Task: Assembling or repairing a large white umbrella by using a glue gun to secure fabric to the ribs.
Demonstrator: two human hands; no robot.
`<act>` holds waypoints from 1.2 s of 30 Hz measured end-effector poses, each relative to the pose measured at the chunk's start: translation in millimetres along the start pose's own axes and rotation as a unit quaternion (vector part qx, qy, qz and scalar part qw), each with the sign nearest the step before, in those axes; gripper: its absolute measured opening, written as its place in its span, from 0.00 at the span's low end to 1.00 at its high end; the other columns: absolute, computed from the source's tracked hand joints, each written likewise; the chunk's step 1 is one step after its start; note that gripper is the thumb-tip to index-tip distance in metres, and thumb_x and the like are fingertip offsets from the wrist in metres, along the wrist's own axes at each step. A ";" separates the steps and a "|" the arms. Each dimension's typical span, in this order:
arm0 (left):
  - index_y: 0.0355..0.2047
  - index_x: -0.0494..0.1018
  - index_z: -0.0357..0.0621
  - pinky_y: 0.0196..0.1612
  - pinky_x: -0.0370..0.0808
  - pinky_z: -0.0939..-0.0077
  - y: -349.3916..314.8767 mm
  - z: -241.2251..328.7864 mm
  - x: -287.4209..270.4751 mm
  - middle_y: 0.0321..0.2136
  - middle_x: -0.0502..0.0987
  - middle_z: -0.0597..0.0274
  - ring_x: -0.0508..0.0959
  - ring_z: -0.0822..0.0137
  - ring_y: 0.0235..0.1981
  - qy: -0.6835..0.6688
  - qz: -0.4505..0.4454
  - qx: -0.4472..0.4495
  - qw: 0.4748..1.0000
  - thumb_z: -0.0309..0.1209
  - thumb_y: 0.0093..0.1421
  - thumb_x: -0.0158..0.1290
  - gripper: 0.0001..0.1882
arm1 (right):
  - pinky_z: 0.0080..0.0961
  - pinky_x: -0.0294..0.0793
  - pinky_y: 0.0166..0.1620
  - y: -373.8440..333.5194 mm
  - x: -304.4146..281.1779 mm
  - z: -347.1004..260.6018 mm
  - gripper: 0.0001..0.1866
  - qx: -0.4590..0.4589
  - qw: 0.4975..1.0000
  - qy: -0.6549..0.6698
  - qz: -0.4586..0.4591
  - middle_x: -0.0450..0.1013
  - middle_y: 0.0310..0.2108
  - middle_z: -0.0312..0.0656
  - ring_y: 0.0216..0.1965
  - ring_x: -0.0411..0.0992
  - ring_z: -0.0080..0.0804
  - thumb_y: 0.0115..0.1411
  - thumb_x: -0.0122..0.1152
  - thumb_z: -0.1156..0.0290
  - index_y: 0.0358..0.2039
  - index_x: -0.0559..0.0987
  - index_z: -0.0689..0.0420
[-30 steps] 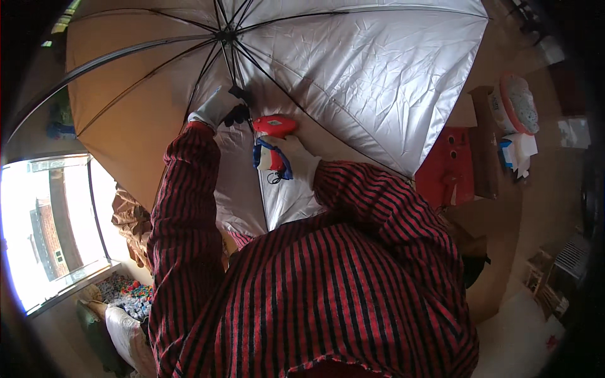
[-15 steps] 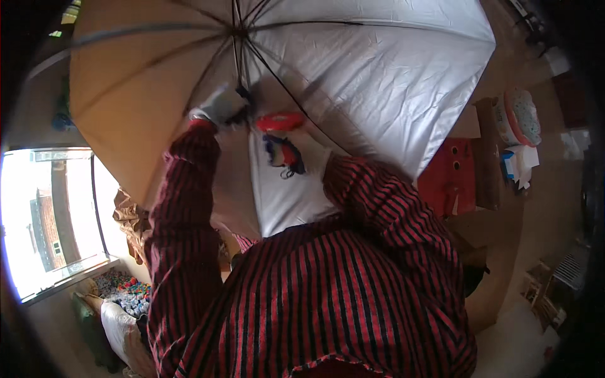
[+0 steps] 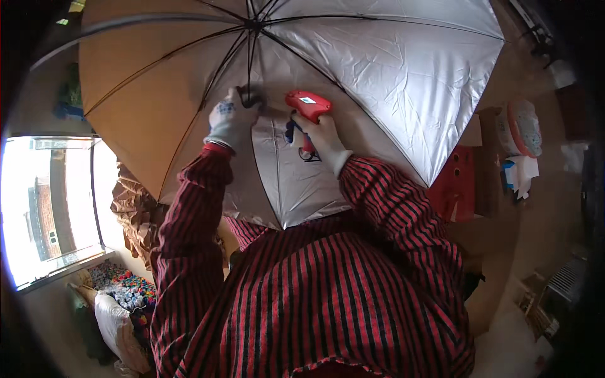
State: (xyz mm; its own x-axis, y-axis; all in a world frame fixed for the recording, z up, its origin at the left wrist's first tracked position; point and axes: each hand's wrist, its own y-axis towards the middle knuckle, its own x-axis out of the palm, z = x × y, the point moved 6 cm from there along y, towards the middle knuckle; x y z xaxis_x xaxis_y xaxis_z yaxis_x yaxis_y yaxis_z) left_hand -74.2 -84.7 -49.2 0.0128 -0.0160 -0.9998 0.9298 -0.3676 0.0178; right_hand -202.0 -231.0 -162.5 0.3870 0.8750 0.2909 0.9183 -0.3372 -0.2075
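A large open umbrella [image 3: 428,82], silvery inside with dark ribs, spreads out in front of me, seen from its underside. Its ribs meet at a dark hub at the top middle. My left hand [image 3: 232,120], in a whitish glove with a blue print, is closed around the dark curved end of the umbrella's shaft. To its right, my right hand [image 3: 320,133], gloved too, grips a red handheld tool [image 3: 309,104] with a small pale label on top and a pistol-like grip. A thin dark loop dangles beneath that grip. Its exact kind I cannot make out.
Left is a bright window [image 3: 50,201] beside crumpled brown paper [image 3: 135,217]. Below it lie colourful small items [image 3: 129,286] and a white bag [image 3: 116,327]. At the right are a red box [image 3: 457,183], a pink-and-white tub [image 3: 523,126] and a small wooden rack [image 3: 535,305].
The red tool has moved right and slightly up with my right hand. My left hand has shifted a little right. The umbrella's hub and canopy have shifted slightly right in view.
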 end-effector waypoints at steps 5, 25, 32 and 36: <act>0.47 0.66 0.39 0.42 0.73 0.56 3.0 22.7 46.4 0.37 0.77 0.41 0.77 0.46 0.41 -0.150 -0.046 -0.069 0.985 0.40 0.52 0.53 0.25 | 0.17 0.68 0.27 -5.6 8.2 -11.1 0.12 0.025 0.998 -0.060 0.003 0.72 0.25 0.28 0.23 0.69 0.16 0.57 0.62 0.61 0.34 0.77 0.56; 0.30 0.75 0.34 0.16 0.72 0.69 37.4 16.2 53.1 0.17 0.77 0.54 0.77 0.62 0.15 -0.275 -0.144 -0.039 0.950 0.35 0.55 0.53 0.13 | 0.27 0.65 0.21 -25.5 39.4 23.7 0.11 0.083 0.994 -0.007 0.075 0.68 0.17 0.32 0.17 0.66 0.22 0.50 0.60 0.63 0.26 0.74 0.57; 0.28 0.74 0.33 0.13 0.71 0.69 34.9 23.1 46.3 0.16 0.76 0.54 0.76 0.61 0.13 -0.287 -0.201 -0.059 0.935 0.35 0.56 0.52 0.14 | 0.30 0.67 0.25 -32.1 40.8 16.8 0.12 0.093 0.994 0.042 0.037 0.69 0.19 0.35 0.20 0.68 0.27 0.50 0.60 0.63 0.29 0.74 0.59; 0.26 0.75 0.35 0.14 0.71 0.69 37.1 23.3 46.7 0.16 0.76 0.55 0.76 0.62 0.13 -0.299 -0.206 -0.035 0.931 0.35 0.56 0.52 0.14 | 0.30 0.68 0.26 -30.5 43.2 21.9 0.11 0.090 0.995 0.038 0.031 0.70 0.21 0.35 0.22 0.69 0.27 0.51 0.60 0.65 0.30 0.75 0.59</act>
State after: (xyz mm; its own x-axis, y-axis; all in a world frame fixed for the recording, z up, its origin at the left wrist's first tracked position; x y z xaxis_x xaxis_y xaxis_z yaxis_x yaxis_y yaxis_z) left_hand -47.7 -120.7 -95.0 -0.5380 -0.4096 -0.7367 0.8324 -0.3961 -0.3877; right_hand -215.1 -175.3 -164.0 0.4535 0.8238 0.3403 0.8653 -0.3153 -0.3897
